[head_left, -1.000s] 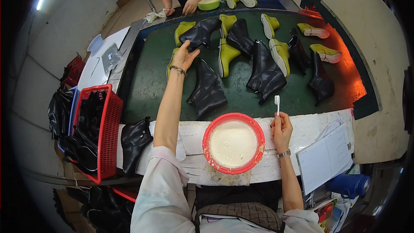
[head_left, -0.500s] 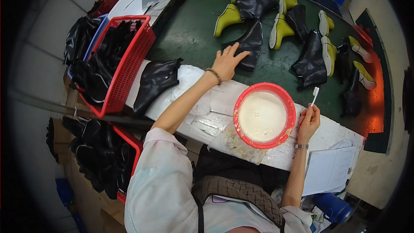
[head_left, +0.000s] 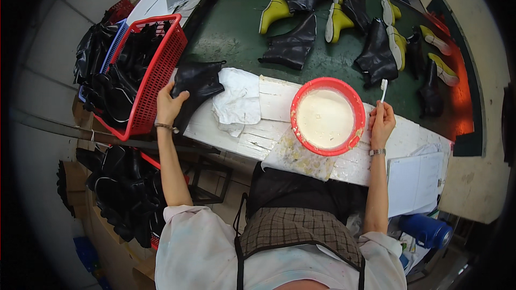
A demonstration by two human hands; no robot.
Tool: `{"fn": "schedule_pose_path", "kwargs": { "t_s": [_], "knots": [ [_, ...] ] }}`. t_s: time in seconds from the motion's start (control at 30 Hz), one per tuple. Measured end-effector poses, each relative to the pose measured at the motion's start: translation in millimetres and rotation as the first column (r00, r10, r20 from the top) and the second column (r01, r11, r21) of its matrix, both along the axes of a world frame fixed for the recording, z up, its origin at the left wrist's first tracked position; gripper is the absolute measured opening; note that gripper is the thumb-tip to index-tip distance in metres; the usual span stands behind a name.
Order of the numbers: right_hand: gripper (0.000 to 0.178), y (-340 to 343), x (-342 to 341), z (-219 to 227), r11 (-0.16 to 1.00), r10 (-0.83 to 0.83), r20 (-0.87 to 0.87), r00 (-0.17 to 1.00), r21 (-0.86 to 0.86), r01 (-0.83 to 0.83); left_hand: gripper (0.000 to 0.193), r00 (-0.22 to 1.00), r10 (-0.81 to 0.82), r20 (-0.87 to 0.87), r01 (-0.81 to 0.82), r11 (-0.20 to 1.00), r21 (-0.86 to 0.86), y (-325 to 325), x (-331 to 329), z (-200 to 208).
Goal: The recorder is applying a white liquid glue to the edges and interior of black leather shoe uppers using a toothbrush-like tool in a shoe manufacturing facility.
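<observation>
Possibly, the boot [head_left: 196, 81] the left hand [head_left: 169, 106] grips could slip if pinched loosely; the right hand [head_left: 382, 123] clasps a brush [head_left: 383, 90].

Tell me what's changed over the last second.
The left hand has come off a black boot on the green surface and moved left, toward the person; it now touches another black boot beside the red basket. The right hand still holds the white toothbrush; the red bowl stayed put.
</observation>
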State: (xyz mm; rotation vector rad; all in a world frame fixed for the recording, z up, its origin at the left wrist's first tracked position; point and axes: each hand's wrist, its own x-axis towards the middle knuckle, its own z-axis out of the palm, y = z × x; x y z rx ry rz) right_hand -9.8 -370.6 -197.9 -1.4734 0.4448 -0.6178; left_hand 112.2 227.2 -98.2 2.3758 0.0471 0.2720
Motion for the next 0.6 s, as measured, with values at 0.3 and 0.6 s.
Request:
{"fn": "schedule_pose_path", "kwargs": {
  "t_s": [0.3, 0.6],
  "knots": [
    [0.018, 7.1, -37.2, 89.3, 0.638, 0.189, -0.189, 0.964, -0.722, -0.266, 0.018, 0.696, -0.716, 0.052, 0.439, 0.481, 0.759, -123.7, -32.9, 143.1],
    [0.010, 60.3, -48.2, 124.4, 0.246, 0.015, -0.466, 0.885, -0.856, -0.455, 0.026, 0.516, -0.837, 0.184, 0.705, 0.536, 0.465, -175.5, -42.8, 28.4]
  ]
}}
